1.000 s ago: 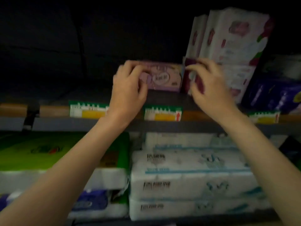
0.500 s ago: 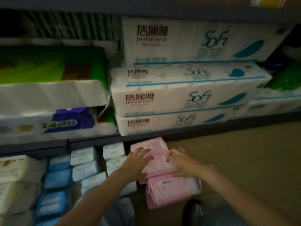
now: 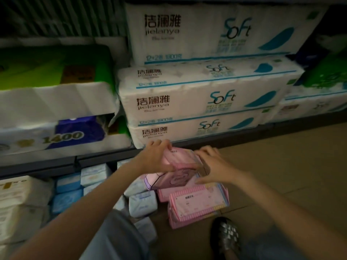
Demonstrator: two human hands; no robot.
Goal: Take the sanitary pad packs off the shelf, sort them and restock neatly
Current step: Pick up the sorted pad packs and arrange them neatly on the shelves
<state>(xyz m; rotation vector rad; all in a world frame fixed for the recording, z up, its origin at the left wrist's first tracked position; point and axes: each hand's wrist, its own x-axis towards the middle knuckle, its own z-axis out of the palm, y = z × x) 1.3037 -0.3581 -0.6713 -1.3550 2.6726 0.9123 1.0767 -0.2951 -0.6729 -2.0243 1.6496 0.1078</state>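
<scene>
Your left hand [image 3: 159, 156] grips the pink pack [image 3: 180, 166] from its left end, fingers curled over the far top edge and thumb along the near side. Your right hand [image 3: 214, 166] is at the pack's right end with fingers spread and bent against it; whether they actually clamp it or only steady it cannot be told, since the pack's right end is hidden behind that hand.

The pack is held just above the floor pile [image 3: 197, 203] of striped pink packs, touching or nearly touching the top one, with its long axis running left to right and tilted slightly down toward you. It lies between your 2 hands, so both are equally close; the left looks to carry the weight. Setting it down squarely likely depends on lining that axis up with the striped packs below, which point the same way.

To the left of the pile, pale blue packs [image 3: 142, 203] lie on the floor, partly cut off by your left forearm. The shelf [image 3: 56, 162] edge runs behind the hands. The picture is dim and blurred, so print on the held pack is unreadable.
</scene>
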